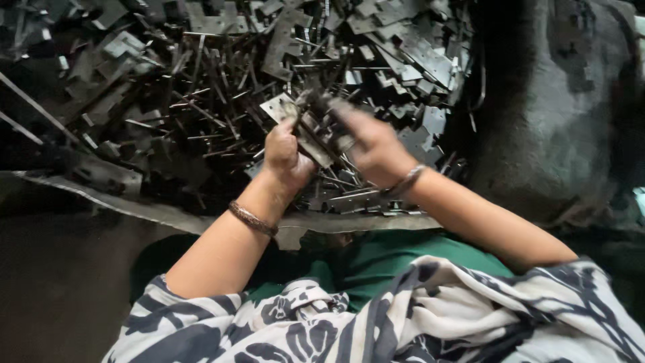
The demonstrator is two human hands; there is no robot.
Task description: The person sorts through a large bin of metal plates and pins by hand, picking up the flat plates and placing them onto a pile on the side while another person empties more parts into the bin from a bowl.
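Note:
My left hand (pixel 285 156) is closed around a small flat metal hinge part (pixel 281 107) held just above a heap of metal pieces (pixel 201 81). My right hand (pixel 371 144) meets it from the right, fingers pinched on the same metal part and a thin dark pin (pixel 316 138). Both wrists wear bracelets. The exact grip is partly blurred and hidden by the fingers.
The heap holds several flat grey hinge plates (pixel 416 50) and thin dark rods (pixel 195 107), spread across a worn sheet (pixel 161 214). A dark rough sack-like mass (pixel 557 114) rises at the right. My green and patterned black-and-white clothing (pixel 403 309) fills the bottom.

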